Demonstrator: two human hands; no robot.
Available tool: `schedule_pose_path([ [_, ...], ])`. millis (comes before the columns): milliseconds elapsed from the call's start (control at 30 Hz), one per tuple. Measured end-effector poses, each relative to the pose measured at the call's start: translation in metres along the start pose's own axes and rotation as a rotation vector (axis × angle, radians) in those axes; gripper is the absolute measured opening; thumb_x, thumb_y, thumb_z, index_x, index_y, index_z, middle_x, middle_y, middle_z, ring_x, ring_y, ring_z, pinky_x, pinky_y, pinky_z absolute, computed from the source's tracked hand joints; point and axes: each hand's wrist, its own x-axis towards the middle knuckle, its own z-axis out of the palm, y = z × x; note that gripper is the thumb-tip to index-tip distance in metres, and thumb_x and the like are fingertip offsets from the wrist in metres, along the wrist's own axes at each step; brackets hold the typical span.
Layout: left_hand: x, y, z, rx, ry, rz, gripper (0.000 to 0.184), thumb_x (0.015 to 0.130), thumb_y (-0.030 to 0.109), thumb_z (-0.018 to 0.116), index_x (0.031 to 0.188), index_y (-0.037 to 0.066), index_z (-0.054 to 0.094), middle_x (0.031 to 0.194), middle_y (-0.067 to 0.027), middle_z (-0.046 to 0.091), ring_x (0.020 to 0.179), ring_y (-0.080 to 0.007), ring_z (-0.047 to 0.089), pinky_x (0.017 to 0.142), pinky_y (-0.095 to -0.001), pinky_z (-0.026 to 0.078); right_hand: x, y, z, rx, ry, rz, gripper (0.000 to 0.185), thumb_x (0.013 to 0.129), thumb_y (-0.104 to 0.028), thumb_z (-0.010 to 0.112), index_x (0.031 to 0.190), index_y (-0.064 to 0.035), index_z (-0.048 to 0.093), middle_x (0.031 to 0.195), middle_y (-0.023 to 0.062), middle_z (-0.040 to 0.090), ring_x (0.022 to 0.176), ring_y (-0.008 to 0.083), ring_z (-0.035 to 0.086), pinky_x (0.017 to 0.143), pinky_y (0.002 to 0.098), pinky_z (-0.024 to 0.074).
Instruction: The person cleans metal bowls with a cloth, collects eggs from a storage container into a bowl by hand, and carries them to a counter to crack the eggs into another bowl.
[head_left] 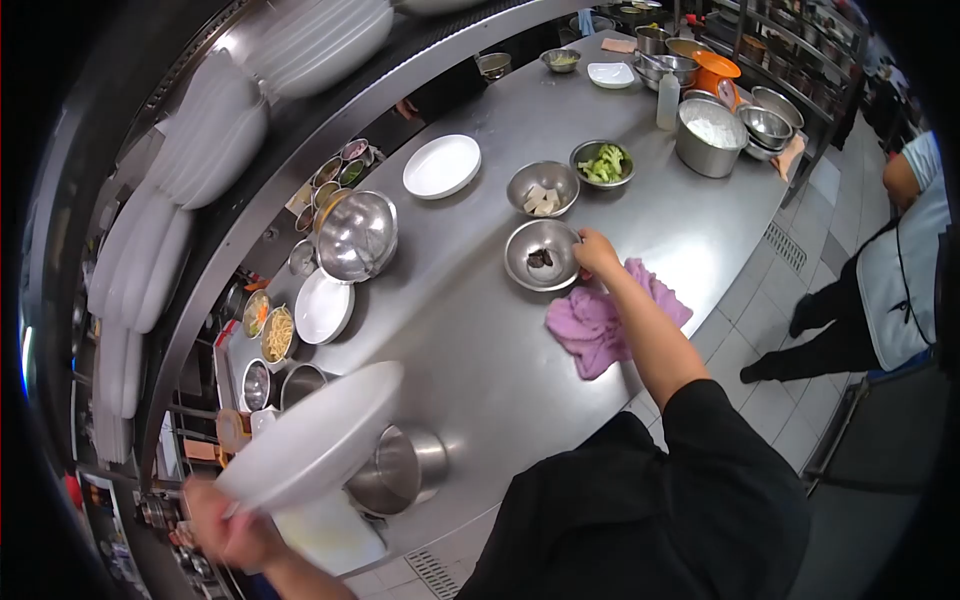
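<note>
My left hand, blurred by motion, grips the edge of a large white plate, which is tilted above the steel table's left part. A steel pot shows partly behind the plate. With my right hand I pinch the rim of a small steel bowl holding a few dark pieces. Just beyond it stand a steel bowl with pale chunks and another with broccoli. A crumpled purple cloth lies under my right forearm.
White oval plates and steel bowls stand along the far side. At the right end are a large pot of white powder, a bottle and an orange scale. Stacked dishes fill the overhead shelf. Another person stands at right.
</note>
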Motion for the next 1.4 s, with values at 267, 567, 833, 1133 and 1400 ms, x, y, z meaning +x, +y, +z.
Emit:
schedule_pose_path([
  [267,-0.037,0.044,0.326,-0.026,-0.163,-0.172,0.047,0.066,0.033,0.086,0.056,0.006,0.048,0.059,-0.0086,0.048,0.056,-0.0287,0.047,0.051,-0.0414,0.034,0.011,0.046,-0.099,0.001,0.103,-0.003,0.044,0.083,-0.010,0.051,0.125,-0.0002,0.058,0.080,0.0177,0.069,0.054,0.0243,0.066,0.047,0.0358,0.0540],
  [567,-0.105,0.075,0.387,-0.015,-0.351,0.055,0.059,0.065,0.053,0.079,0.052,0.010,0.041,0.054,-0.0069,0.043,0.052,-0.0278,0.045,0.052,-0.0398,0.032,0.012,0.066,-0.156,0.097,0.070,0.019,0.040,0.093,-0.030,0.063,0.120,-0.0010,0.060,0.071,0.0097,0.065,0.051,0.0177,0.058,0.044,0.0337,0.0478],
  [833,-0.170,0.069,0.403,-0.125,-0.519,0.075,0.052,0.062,0.049,0.081,0.059,0.013,0.044,0.063,-0.0034,0.047,0.060,-0.0236,0.049,0.058,-0.0383,0.034,0.066,0.085,-0.153,-0.149,0.323,-0.156,0.041,0.093,-0.032,0.063,0.123,-0.0046,0.061,0.091,0.0111,0.068,0.073,0.0199,0.065,0.062,0.0339,0.0534],
  [1133,-0.164,0.088,0.392,-0.311,-0.424,-0.296,0.043,0.076,0.050,0.074,0.077,0.010,0.057,0.084,-0.0067,0.056,0.083,-0.0280,0.056,0.078,-0.0424,0.042,0.027,0.047,-0.121,-0.163,0.589,-0.578,0.036,0.091,-0.015,0.060,0.125,-0.0026,0.061,0.113,0.0161,0.065,0.102,0.0257,0.063,0.091,0.0372,0.0495],
  [1400,-0.242,0.153,0.213,-0.455,-0.479,-0.625,0.030,0.085,0.034,0.073,0.074,0.009,0.060,0.075,-0.0062,0.060,0.074,-0.0274,0.059,0.070,-0.0394,0.045,-0.086,0.007,0.017,0.171,-0.031,-0.697,0.029,0.099,-0.011,0.056,0.124,0.0033,0.058,0.117,0.0109,0.064,0.101,0.0151,0.063,0.086,0.0277,0.0512],
])
